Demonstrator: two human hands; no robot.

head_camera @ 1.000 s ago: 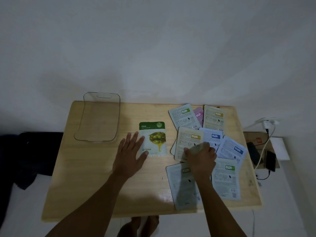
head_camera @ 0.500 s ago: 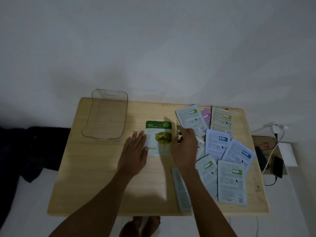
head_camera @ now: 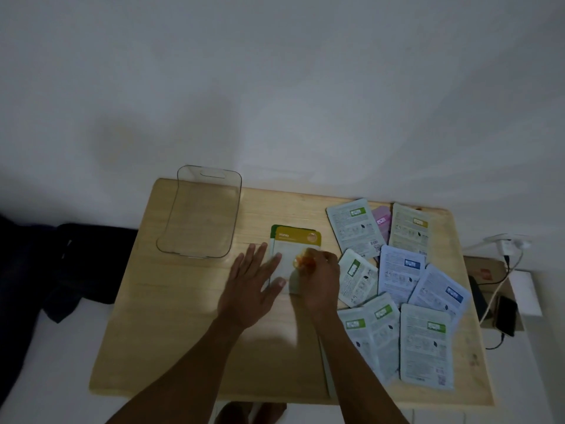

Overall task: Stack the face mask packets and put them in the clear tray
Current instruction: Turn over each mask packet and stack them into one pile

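Pale wood tabletop [head_camera: 183, 332] against a white wall carries your work; the clear tray [head_camera: 200, 215] sits empty at its far left corner; your left hand [head_camera: 250, 289] lies open and flat, fingers spread, steadying the left edge of the yellow Honey packet [head_camera: 298, 240], which lies on a green packet [head_camera: 273, 230]; your right hand [head_camera: 319, 278] presses on the Honey packet's lower part, whether it grips I cannot tell; the remaining packets [head_camera: 400, 270] lie scattered face down at right.
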